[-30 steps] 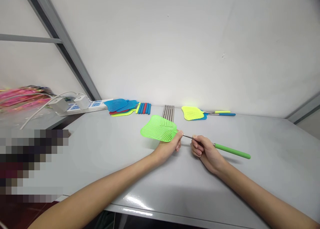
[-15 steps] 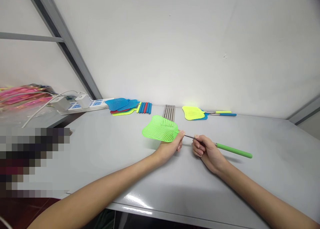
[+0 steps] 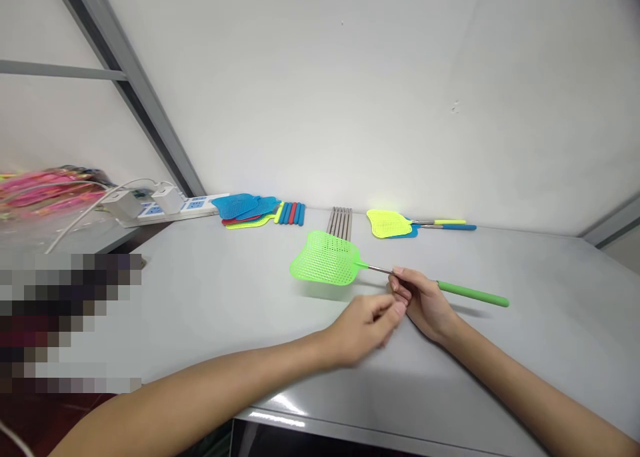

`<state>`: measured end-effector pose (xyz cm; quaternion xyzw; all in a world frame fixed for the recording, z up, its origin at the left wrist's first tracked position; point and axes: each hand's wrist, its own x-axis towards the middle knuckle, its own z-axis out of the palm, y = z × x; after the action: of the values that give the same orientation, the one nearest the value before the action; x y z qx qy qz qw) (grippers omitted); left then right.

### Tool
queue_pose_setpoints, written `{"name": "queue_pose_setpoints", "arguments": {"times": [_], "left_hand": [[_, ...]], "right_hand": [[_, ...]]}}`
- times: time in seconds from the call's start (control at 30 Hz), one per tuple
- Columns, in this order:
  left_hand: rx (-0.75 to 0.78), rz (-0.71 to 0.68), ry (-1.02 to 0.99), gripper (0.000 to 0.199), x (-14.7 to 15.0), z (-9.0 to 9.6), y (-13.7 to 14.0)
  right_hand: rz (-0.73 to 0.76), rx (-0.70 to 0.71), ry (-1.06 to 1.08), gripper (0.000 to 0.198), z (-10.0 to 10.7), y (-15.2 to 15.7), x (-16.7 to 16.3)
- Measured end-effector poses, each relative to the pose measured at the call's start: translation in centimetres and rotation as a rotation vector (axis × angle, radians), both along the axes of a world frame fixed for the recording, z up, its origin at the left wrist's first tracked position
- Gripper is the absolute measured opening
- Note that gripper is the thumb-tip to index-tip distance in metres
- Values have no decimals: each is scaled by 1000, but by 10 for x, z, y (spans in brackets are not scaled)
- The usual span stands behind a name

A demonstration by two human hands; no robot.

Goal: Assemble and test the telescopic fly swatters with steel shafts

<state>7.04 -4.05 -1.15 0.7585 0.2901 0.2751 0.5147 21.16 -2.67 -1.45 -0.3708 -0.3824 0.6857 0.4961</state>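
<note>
A bright green fly swatter (image 3: 327, 260) with a mesh head, thin metal rod and darker green grip is held above the table. My right hand (image 3: 423, 304) is closed around its rod, between the head and the grip. My left hand (image 3: 367, 327) is off the swatter, just below the rod, its fingers curled and its thumb against or close to my right fingertips. Nothing shows in it. Behind the green head lie several metal rods (image 3: 339, 222), partly covered by the mesh.
Blue swatter heads (image 3: 234, 206) lie over red and yellow ones at the back left, beside several coloured grips (image 3: 289, 214). A yellow swatter (image 3: 389, 224) overlaps a blue one at the back right. A power strip (image 3: 197, 207) with plugs and cables stands left, near bagged pink items (image 3: 50, 194).
My left hand has let go of the swatter's neck and moved right and toward me, beside my right hand. My right hand keeps hold of the rod.
</note>
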Motion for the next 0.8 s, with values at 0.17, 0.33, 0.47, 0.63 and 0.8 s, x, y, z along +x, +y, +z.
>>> {"name": "queue_pose_setpoints", "arguments": {"times": [0.17, 0.33, 0.47, 0.63, 0.8], "left_hand": [[639, -112, 253, 25, -2, -1, -7], [871, -102, 273, 29, -3, -5, -1], [944, -47, 238, 30, -5, -4, 5], [953, 9, 179, 24, -6, -1, 12], [983, 33, 106, 22, -7, 2, 12]], "right_hand": [[22, 17, 12, 28, -1, 1, 1], [31, 19, 14, 29, -2, 1, 2], [40, 14, 8, 28, -2, 1, 3], [48, 39, -23, 28, -2, 2, 3], [54, 53, 36, 29, -4, 2, 3]]}}
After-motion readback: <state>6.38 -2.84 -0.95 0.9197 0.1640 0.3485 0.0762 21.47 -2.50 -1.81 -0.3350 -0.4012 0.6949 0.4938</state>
